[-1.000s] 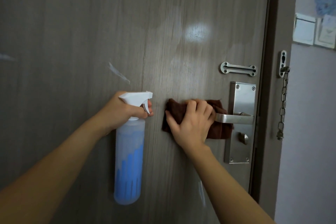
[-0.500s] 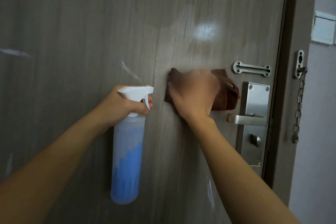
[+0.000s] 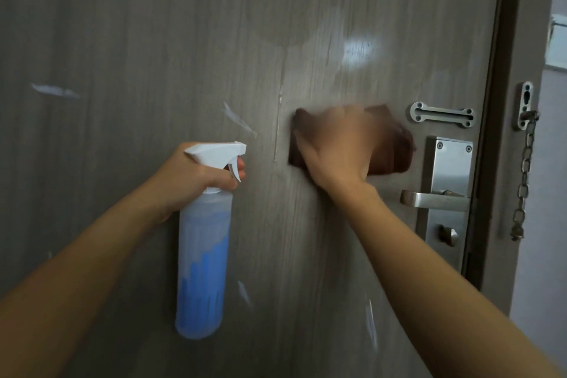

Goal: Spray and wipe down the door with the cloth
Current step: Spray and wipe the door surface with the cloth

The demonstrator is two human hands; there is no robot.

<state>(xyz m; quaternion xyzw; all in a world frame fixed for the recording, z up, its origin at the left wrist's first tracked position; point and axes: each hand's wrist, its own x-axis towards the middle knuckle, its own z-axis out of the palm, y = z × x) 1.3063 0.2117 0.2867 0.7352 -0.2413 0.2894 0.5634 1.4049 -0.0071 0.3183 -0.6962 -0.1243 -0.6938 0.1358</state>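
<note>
Cloth (image 3: 395,147) higher (above handle (image 3: 429,199)), right hand (image 3: 337,147) pressing

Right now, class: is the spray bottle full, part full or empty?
Part full: blue liquid fills the lower part of the spray bottle, held upright by the left hand.

The right hand (image 3: 337,147) is smeared by motion blur, so its fingers cannot be told apart, and it covers most of the brown cloth (image 3: 395,150) (only the cloth's blurred edges show). The left hand (image 3: 190,178) hides the spray bottle (image 3: 202,255) neck. Both forearms run off the bottom edge; a pale wall plate (image 3: 558,43), perhaps a switch, is cut by the right edge
</note>
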